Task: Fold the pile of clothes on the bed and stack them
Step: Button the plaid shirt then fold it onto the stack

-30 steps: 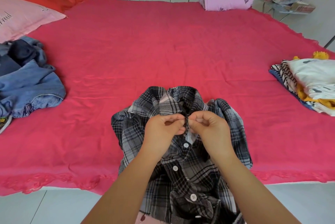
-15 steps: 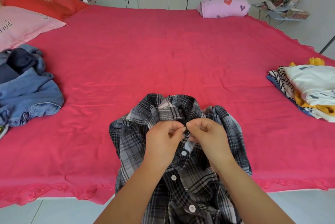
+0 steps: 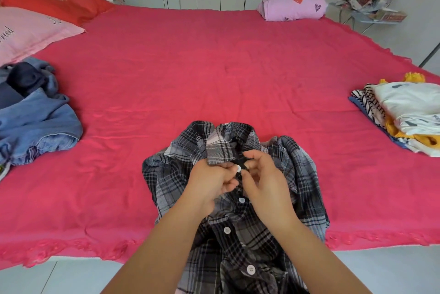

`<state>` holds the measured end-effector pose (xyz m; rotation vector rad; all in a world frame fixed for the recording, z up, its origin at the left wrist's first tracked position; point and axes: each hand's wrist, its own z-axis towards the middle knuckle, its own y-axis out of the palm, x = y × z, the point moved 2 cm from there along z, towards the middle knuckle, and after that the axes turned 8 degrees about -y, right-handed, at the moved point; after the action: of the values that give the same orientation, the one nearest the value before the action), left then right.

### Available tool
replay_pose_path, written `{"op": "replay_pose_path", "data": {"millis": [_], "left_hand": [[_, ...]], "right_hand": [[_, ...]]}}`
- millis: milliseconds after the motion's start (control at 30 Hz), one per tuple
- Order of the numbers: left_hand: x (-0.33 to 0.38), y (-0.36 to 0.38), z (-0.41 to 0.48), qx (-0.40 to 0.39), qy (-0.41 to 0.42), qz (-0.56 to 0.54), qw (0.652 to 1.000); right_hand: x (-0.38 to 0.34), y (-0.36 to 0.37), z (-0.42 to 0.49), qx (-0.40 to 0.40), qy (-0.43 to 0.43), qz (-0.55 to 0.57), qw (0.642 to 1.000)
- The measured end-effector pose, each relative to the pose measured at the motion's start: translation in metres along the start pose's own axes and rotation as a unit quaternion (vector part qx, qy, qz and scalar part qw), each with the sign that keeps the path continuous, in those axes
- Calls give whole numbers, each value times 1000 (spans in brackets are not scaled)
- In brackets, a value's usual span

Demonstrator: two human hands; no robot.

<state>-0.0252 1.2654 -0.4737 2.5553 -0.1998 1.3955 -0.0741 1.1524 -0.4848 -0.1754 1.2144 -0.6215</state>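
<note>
My left hand point(image 3: 212, 182) curls its fingers around the plaid shirt point(image 3: 171, 174), pinching the front edge just below the collar at the top white button point(image 3: 238, 169). My right hand point(image 3: 266, 182) pinches the opposite edge, its other fingers loosely bent. The shirt lies collar-away on the near edge of the red bed point(image 3: 214, 79) and hangs over it toward me, with the unfolded pile point(image 3: 40, 122) far left and the folded stack point(image 3: 404, 113) far right.
</note>
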Motion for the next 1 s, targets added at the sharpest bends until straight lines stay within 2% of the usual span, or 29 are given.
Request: {"op": "replay_pose_path", "data": {"millis": [67,133,200,267,367,467,533,600,700,767,833,900,1000], "left_hand": [[0,-2,1,-33,-48,-37,998],[-2,-5,3,-43,-66,-24,997],[-5,-11,7,-19,-49,54,997],[-3,-22,13,19,-6,180,983],[7,-43,24,79,70,378,920],[22,-56,41,130,154,439,876],[32,-58,57,151,207,460,850],[41,-56,73,136,248,504,816],[48,-50,96,106,278,603,740],[48,-48,108,103,262,661,696],[48,-47,114,100,231,706,662],[48,-48,115,109,245,700,662],[51,-54,109,114,261,614,736]], "right_hand": [[1,-1,-1,-4,-30,-45,999],[3,-1,0,-21,-37,-89,995],[8,-3,0,-65,-38,-122,990],[13,-10,-1,-101,-26,-133,986],[24,-33,8,-60,14,-150,987],[49,-58,28,5,72,-212,975],[61,-64,43,-34,90,-259,961],[67,-63,57,-99,77,-297,947],[68,-57,76,-154,19,-345,926],[70,-55,86,-163,-9,-343,925],[67,-60,93,-124,-12,-307,944],[58,-72,96,-49,7,-256,965],[46,-94,97,17,-6,-205,979]]}}
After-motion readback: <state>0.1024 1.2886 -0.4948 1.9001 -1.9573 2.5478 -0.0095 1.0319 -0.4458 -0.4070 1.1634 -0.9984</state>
